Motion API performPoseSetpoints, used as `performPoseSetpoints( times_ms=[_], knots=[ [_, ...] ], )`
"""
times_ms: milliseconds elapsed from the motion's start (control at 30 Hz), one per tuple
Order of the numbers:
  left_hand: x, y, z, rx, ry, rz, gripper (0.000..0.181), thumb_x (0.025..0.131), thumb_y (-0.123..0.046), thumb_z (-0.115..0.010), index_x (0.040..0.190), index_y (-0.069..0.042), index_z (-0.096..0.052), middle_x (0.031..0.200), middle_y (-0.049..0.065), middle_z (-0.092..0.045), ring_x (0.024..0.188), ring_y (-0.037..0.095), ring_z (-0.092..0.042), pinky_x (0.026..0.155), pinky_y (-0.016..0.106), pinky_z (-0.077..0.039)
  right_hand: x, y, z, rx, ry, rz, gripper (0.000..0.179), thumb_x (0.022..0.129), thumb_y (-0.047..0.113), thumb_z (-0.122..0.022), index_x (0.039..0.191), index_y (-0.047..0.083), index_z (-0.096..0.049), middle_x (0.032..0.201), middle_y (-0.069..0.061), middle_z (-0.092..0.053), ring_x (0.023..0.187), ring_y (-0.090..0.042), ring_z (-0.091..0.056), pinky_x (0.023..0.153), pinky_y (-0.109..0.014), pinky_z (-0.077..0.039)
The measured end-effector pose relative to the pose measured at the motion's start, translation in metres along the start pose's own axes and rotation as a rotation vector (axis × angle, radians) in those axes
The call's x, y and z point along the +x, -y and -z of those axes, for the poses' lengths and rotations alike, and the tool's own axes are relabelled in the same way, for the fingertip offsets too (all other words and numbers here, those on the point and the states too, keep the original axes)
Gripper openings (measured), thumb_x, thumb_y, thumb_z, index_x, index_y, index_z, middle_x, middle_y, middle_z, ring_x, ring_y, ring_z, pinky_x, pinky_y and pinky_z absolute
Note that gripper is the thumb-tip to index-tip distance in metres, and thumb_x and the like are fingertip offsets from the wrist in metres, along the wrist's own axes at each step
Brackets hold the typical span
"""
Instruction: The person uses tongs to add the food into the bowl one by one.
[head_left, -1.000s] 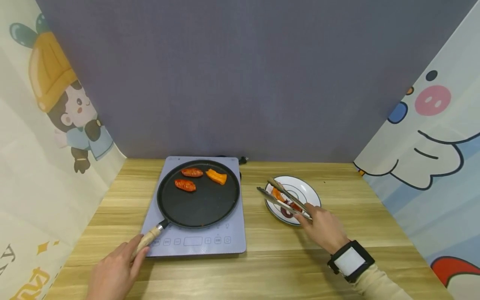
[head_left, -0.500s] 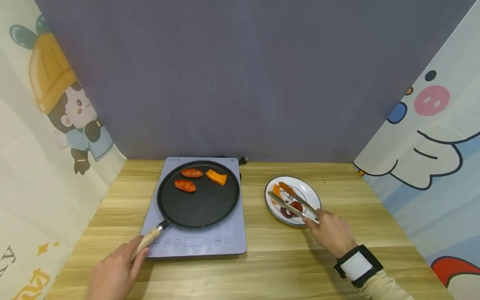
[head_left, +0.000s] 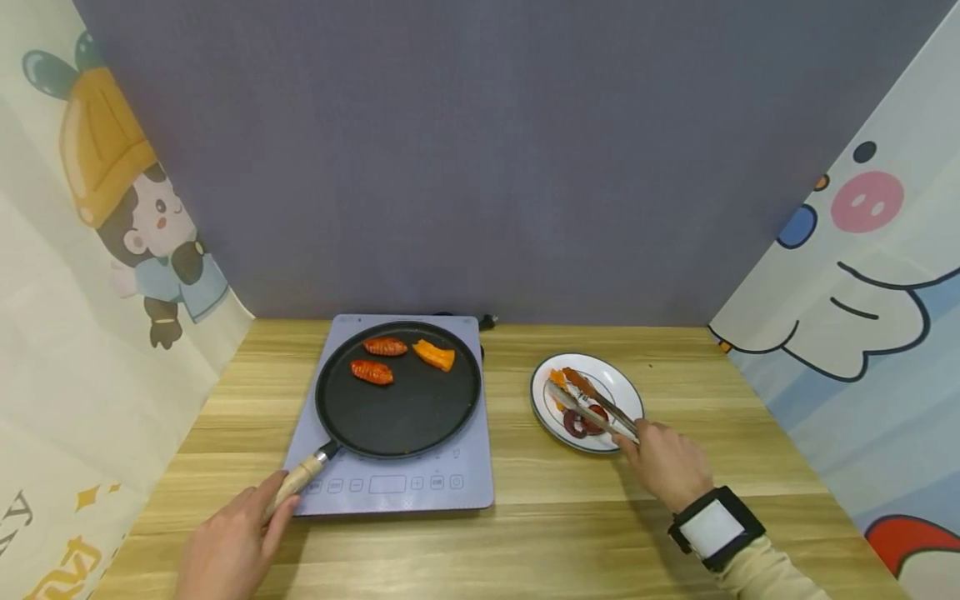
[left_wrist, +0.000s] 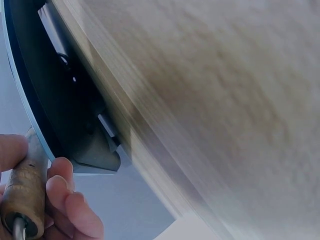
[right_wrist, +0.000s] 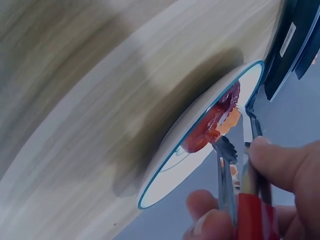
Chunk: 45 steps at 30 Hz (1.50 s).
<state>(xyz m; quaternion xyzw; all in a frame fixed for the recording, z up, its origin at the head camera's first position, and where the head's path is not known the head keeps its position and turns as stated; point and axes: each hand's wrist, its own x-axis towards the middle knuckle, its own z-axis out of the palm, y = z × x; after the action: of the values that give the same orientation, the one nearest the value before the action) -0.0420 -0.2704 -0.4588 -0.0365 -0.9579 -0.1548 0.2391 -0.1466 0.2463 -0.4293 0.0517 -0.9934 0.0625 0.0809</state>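
My left hand [head_left: 232, 533] grips the wooden handle [head_left: 302, 475] of a round black frying pan [head_left: 397, 417]. In the pan lie two scored, red-orange pieces of food [head_left: 372, 372] and a ridged orange piece [head_left: 433, 355]. On the right, my right hand [head_left: 670, 467] holds metal tongs [head_left: 611, 407] over a white plate [head_left: 618, 387] with a dark rim line. The tong tips stand at either side of an orange piece [head_left: 558, 377] on the plate. Beneath the tongs' arms are a dark red curled piece [head_left: 574, 423] and a glossy red piece [right_wrist: 200, 132].
The pan sits on a light-purple induction cooktop [head_left: 465, 487] with a row of touch keys along its front. A black plug [head_left: 487, 322] lies behind it. The wooden table [head_left: 517, 542] ends at a grey back panel [head_left: 480, 167], with printed cloths at both sides.
The tongs have moved slightly right from the plate's left edge, and their tips have drawn closer together around the orange piece. My left hand and the pan have stayed put.
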Motion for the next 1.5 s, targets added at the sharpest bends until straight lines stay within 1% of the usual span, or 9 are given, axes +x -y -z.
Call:
performPoseSetpoints(
  times_ms=[233,433,533,700,800,933,1133,1333,1500],
  knots=[
    [0.000,-0.001,0.001,0.000,0.000,0.003,0.038,0.081,-0.024,-0.076,0.113,-0.006,-0.064,0.065,-0.002,-0.050,0.049,0.011,-0.036,0.041,0.034,-0.029,0.004,-0.006,0.002,-0.004,-0.021,0.029,0.032,0.090,0.033,-0.066,0.090,0.002,-0.064,0.060,-0.003,-0.049,0.046,-0.017,-0.043,0.038,-0.032,-0.029],
    [0.000,-0.002,0.002,0.000,0.006,0.011,0.038,0.081,-0.024,-0.076,0.113,-0.007,-0.064,0.064,-0.003,-0.048,0.048,0.011,-0.035,0.041,0.033,-0.028,0.005,-0.011,0.001,-0.051,-0.119,0.079,0.028,0.087,0.030,-0.071,0.091,0.003,-0.065,0.063,-0.007,-0.054,0.045,-0.022,-0.049,0.037,-0.037,-0.031],
    [-0.001,-0.002,0.002,-0.001,0.005,0.012,0.038,0.081,-0.023,-0.076,0.113,-0.007,-0.064,0.063,-0.003,-0.048,0.048,0.011,-0.034,0.041,0.033,-0.028,0.005,-0.014,-0.001,-0.075,-0.146,0.092,0.029,0.085,0.031,-0.072,0.089,0.004,-0.064,0.062,-0.006,-0.054,0.044,-0.022,-0.049,0.036,-0.037,-0.031],
    [-0.002,-0.001,0.001,-0.011,0.000,0.004,0.038,0.081,-0.023,-0.076,0.113,-0.006,-0.064,0.064,-0.002,-0.049,0.048,0.011,-0.034,0.042,0.033,-0.028,0.004,-0.019,-0.002,-0.059,-0.100,0.074,0.033,0.086,0.036,-0.071,0.081,0.005,-0.060,0.056,-0.003,-0.048,0.042,-0.019,-0.044,0.036,-0.036,-0.029],
    [-0.002,-0.001,0.000,-0.011,-0.004,0.000,0.038,0.081,-0.023,-0.076,0.113,-0.007,-0.064,0.064,-0.002,-0.050,0.048,0.011,-0.035,0.041,0.033,-0.028,0.004,-0.022,0.000,-0.034,-0.052,0.053,0.032,0.088,0.036,-0.068,0.081,0.006,-0.059,0.056,-0.003,-0.047,0.043,-0.019,-0.044,0.037,-0.036,-0.029],
    [-0.002,0.000,0.000,-0.010,-0.013,-0.005,0.038,0.081,-0.024,-0.076,0.113,-0.008,-0.064,0.064,-0.003,-0.049,0.048,0.011,-0.036,0.041,0.033,-0.029,0.005,-0.024,0.000,-0.017,-0.020,0.043,0.029,0.089,0.035,-0.067,0.086,0.006,-0.061,0.057,-0.003,-0.048,0.045,-0.019,-0.044,0.038,-0.036,-0.029],
    [-0.001,0.001,-0.001,-0.014,-0.017,-0.016,0.039,0.081,-0.024,-0.076,0.115,-0.008,-0.064,0.065,-0.002,-0.051,0.049,0.011,-0.038,0.042,0.034,-0.030,0.007,-0.028,-0.001,-0.022,-0.041,0.055,0.030,0.090,0.033,-0.066,0.099,0.004,-0.067,0.059,-0.004,-0.051,0.046,-0.019,-0.044,0.038,-0.035,-0.029],
    [-0.001,0.002,-0.001,-0.016,-0.027,-0.026,0.040,0.080,-0.023,-0.077,0.114,-0.008,-0.064,0.067,0.000,-0.054,0.049,0.012,-0.043,0.041,0.036,-0.031,0.009,-0.032,-0.003,-0.047,-0.086,0.077,0.030,0.088,0.033,-0.069,0.098,0.005,-0.067,0.058,-0.004,-0.052,0.044,-0.018,-0.042,0.037,-0.034,-0.027],
    [0.000,0.000,0.000,-0.010,-0.014,-0.012,0.039,0.080,-0.023,-0.077,0.114,-0.008,-0.065,0.066,-0.001,-0.054,0.049,0.012,-0.042,0.041,0.035,-0.031,0.010,-0.034,-0.004,-0.067,-0.091,0.076,0.031,0.087,0.034,-0.069,0.091,0.004,-0.065,0.056,-0.004,-0.049,0.042,-0.018,-0.042,0.036,-0.035,-0.027]
  ],
)
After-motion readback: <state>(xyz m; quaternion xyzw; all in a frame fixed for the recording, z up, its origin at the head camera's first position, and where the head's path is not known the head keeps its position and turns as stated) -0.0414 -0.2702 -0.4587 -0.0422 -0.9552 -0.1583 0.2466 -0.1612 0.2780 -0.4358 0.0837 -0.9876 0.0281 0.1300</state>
